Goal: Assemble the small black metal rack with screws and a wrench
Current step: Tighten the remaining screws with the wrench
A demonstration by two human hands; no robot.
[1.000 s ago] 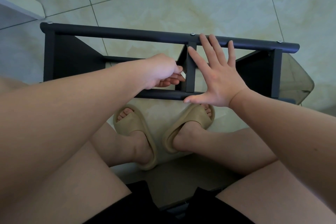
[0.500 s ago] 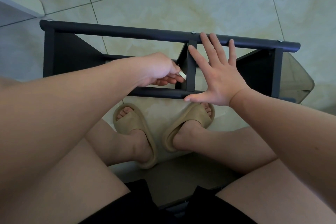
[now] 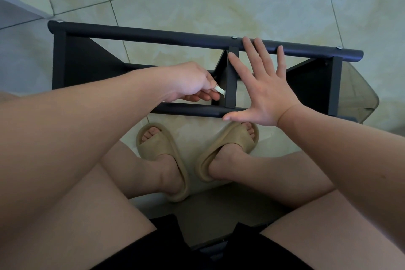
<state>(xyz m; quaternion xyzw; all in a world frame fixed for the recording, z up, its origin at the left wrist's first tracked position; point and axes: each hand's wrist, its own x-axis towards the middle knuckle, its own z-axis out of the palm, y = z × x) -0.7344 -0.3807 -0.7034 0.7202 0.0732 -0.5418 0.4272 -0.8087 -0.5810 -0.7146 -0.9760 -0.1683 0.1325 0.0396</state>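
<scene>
The small black metal rack (image 3: pixel 153 36) stands on the tiled floor in front of my knees, with a round top bar, a lower front bar and upright panels. Silver screw heads (image 3: pixel 234 37) show along the top bar. My left hand (image 3: pixel 192 82) is closed on a small pale flat wrench (image 3: pixel 219 90), its tip against the left face of the middle upright (image 3: pixel 231 81). My right hand (image 3: pixel 266 87) is spread flat with fingers apart, pressing the right side of that upright, thumb on the lower bar.
My feet in beige slippers (image 3: pixel 162 160) rest on the floor under the rack. A translucent plastic sheet (image 3: pixel 359 94) lies behind the rack's right end. A white furniture edge (image 3: pixel 24 0) is at the upper left.
My left hand has turned slightly, and the pale wrench now shows more between its fingers at the middle upright. My right hand stays pressed in place.
</scene>
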